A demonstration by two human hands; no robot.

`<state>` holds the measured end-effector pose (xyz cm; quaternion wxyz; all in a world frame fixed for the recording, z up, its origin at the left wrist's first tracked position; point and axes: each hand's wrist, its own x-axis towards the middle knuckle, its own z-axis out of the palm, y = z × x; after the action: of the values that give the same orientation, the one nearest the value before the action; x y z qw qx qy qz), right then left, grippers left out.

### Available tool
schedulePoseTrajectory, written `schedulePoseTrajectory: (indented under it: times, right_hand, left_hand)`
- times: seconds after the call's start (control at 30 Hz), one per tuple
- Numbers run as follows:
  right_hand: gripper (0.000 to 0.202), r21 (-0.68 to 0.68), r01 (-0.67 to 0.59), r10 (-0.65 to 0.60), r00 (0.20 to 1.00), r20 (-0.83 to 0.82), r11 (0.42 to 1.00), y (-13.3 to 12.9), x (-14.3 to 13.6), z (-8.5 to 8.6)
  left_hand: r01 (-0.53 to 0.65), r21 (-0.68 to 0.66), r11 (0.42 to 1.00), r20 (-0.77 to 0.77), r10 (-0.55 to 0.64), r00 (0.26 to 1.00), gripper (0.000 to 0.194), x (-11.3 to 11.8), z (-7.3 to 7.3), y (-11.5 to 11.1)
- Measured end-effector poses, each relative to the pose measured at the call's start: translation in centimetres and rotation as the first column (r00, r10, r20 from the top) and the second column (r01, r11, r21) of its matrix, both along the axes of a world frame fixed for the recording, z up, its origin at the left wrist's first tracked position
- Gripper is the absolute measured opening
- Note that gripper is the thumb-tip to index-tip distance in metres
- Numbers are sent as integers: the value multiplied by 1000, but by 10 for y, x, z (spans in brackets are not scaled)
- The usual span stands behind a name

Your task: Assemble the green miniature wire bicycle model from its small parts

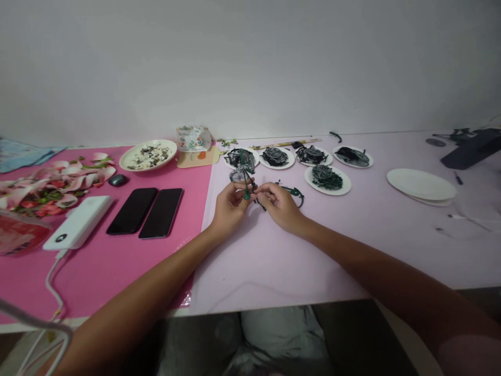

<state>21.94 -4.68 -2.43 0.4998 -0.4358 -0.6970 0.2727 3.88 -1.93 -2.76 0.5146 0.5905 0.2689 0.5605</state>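
Note:
Over the pale pink part of the table, my left hand [230,208] pinches a partly built dark green model bicycle [246,183]. A grey spoked wheel [237,175] shows at its far side. Fingertips of my right hand [282,208] are closed on a small dark part at the near right of the same model; the exact contact is hidden. Just beyond my right hand, a loose green and black curved piece [291,191] lies on the table. Behind my hands stand several small white plates, among them one with green parts and a spoked wheel [327,178].
To the left, on pink covering, are two black phones [132,211], a white power bank [78,223] with a cable, a mouse [118,180], petal-like pieces [58,188] and a bowl [127,162]. Stacked white plates [420,184] and a dark box [472,149] stand right.

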Motion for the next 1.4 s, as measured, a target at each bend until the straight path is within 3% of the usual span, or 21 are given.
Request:
schedulePoseTrajectory:
  times: [0.23, 0.43, 0.8, 0.97, 1.13, 1.4]
  right_hand:
    - [31, 42, 75, -68, 985, -159, 996, -4, 3, -2]
    - [26, 83, 156, -152, 987, -54, 984, -3, 2, 4]
    - [5, 161, 61, -77, 992, 95, 985, -2, 1, 8]
    - [15, 209, 21, -59, 983, 176, 978, 0, 1, 4]
    - [11, 221, -10, -28, 985, 170, 975, 7, 3, -3]
    - [14, 158, 53, -73, 990, 124, 986, 10, 5, -4]
  left_hand:
    - [-11, -9, 1000, -4, 10, 1000, 43, 0, -2, 0]
    - [-25, 8, 1000, -17, 25, 1000, 41, 0, -3, 1]
    - [-18, 10, 1000, -11, 18, 1000, 41, 0, -4, 2]
    - [-21, 18, 1000, -1, 21, 1000, 43, -1, -4, 2]
    - [-27, 47, 999, -26, 29, 999, 43, -2, -4, 2]
    - [-52, 79, 995, -20, 54, 998, 41, -3, -7, 6]
